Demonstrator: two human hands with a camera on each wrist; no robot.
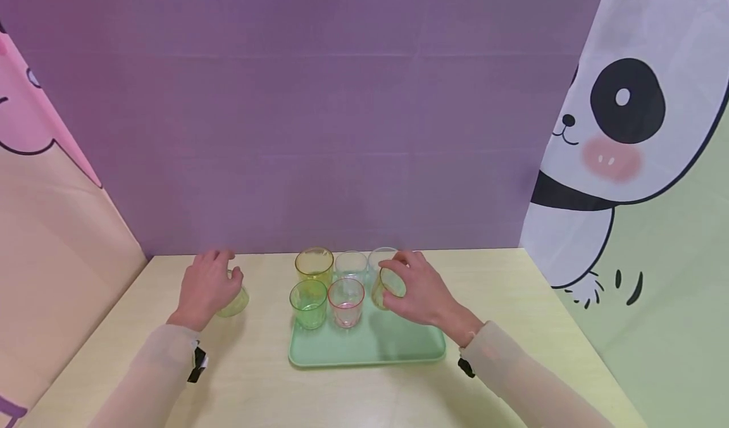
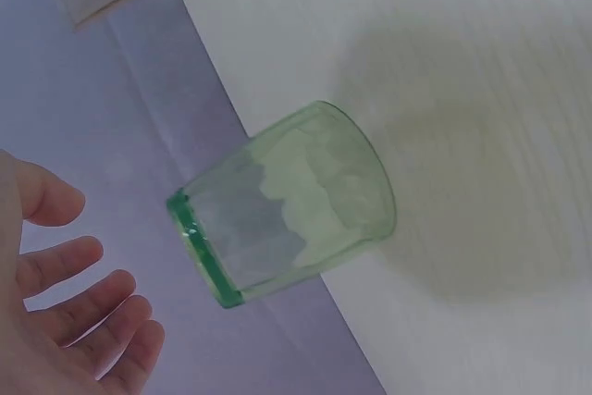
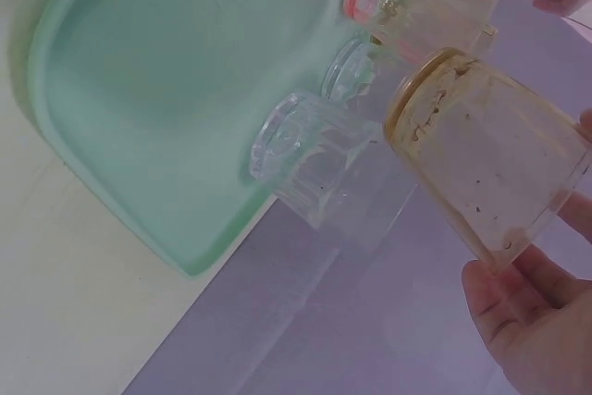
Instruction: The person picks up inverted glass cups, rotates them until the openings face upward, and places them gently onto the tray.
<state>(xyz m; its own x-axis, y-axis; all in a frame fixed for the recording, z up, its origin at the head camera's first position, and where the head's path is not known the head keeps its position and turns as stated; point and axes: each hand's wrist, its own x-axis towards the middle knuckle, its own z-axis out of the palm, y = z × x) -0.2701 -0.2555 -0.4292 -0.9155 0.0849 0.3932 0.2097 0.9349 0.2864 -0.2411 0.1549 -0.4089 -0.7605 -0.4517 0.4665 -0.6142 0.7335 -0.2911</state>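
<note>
On the left of the table a pale green glass stands upside down, its thick green base on top. Above that base hover the loosely bent fingers of my left hand, apart from the glass in the left wrist view. My right hand grips an amber-tinted glass near its rim, base down, over the right part of the green tray. Close by on the tray are two clear glasses. A pink-rimmed glass, a green glass and a yellow glass stand there too.
The pale wooden table runs back to a purple cloth wall. Side panels carry a panda picture on the right and a pink cartoon figure on the left. The glasses on the tray stand close together.
</note>
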